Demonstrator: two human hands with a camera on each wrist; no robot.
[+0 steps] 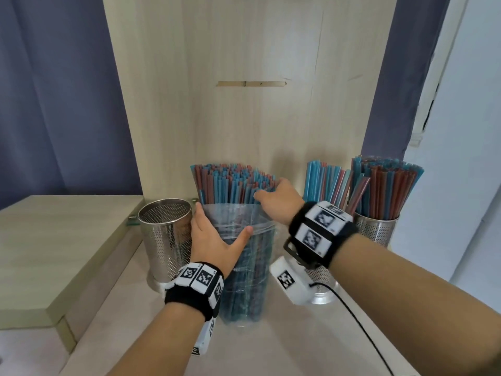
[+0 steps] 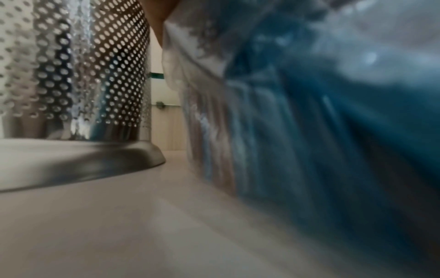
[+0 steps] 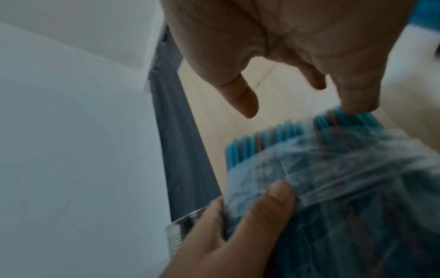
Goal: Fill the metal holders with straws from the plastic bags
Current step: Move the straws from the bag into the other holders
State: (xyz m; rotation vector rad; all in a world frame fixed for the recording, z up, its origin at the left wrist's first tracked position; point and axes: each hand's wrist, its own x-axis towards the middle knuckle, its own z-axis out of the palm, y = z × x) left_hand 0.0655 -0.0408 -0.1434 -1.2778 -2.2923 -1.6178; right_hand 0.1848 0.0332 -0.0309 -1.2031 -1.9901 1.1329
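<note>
We are at the drawing-out step: the plastic bag (image 1: 244, 267) of blue and red straws (image 1: 233, 183) stands upright at the centre of the counter (image 1: 162, 335), its mouth rolled down so the straw tops fan out above it. Our left hand (image 1: 214, 237) wraps the bag's side at about 9 o'clock, thumb across the front, bracing it. Our right hand (image 1: 279, 199) reaches over the top at 2 o'clock; in the right wrist view the fingertips (image 3: 357, 107) touch the straw ends while the thumb (image 3: 243, 101) hangs apart, so it grasps nothing yet.

The empty holder (image 1: 165, 240) stands just beside the bag at 9 o'clock, touching the back of our left hand. At 3 o'clock two filled holders (image 1: 376, 229) already carry straws, the nearer one mostly hidden behind our right wrist.

Next, we judge, the right hand must close on a bunch, lift it clear of the bag and carry it across to the empty holder while the left keeps the bag from tipping.
</note>
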